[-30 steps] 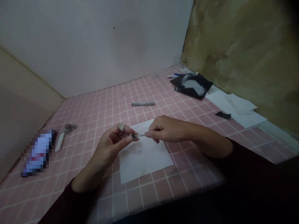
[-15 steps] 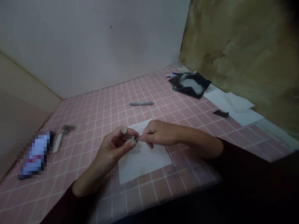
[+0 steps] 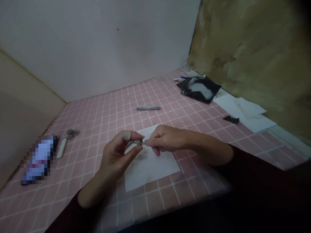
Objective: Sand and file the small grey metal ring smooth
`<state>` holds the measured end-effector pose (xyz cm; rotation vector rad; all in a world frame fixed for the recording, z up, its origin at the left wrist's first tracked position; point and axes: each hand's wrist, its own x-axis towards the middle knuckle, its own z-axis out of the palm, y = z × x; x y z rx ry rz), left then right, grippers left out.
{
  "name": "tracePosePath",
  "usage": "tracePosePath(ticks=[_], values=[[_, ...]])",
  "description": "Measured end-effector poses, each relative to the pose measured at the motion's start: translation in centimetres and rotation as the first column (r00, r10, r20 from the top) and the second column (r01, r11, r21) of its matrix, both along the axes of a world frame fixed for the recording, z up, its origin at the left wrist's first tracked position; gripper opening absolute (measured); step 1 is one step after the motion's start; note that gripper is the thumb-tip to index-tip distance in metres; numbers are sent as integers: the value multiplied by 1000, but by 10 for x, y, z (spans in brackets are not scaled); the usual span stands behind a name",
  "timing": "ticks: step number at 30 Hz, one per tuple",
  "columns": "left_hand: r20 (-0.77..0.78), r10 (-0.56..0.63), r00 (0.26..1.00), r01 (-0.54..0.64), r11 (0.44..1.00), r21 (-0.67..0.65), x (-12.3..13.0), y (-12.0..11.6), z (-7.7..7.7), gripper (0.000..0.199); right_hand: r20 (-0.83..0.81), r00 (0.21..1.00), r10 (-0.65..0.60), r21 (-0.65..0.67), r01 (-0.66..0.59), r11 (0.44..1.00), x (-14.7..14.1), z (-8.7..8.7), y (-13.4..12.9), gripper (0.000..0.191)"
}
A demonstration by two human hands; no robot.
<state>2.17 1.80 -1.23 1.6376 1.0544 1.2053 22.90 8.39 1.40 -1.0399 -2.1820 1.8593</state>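
Observation:
My left hand pinches a small ring upright between thumb and fingertips. A pale wrap sits around one finger of that hand. From the other side, my right hand is closed, its fingertips right at the ring's opening. A thin greyish piece shows on the left side of the ring, and it appears to pass through it. What the right fingers grip is too small and dim to name. Both hands are above a white sheet of paper with grey smudges under the ring.
A grey rod lies beyond the paper on the pink tiled tabletop. At left are scissors, a white stick and a blurred-out packet. At right lie black sheets, a dark scrap and white papers.
The ring has turned slightly in my left fingers, and more of the thin greyish piece shows to its left. My right hand stays at the ring. The view has shifted a little.

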Motion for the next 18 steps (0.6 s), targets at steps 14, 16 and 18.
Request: tracePosePath(ticks=[14,16,18], values=[[145,47,988,-23,986,-168,0,2,5,20,1,998,60,268,-58,962,4,1,5,44],[202,62,977,-17,976,-218,0,3,6,19,23,998,55,316,-59,947,4,3,5,43],[222,46,974,10,969,-247,-1,3,5,18,32,999,22,350,-32,936,2,5,2,42]])
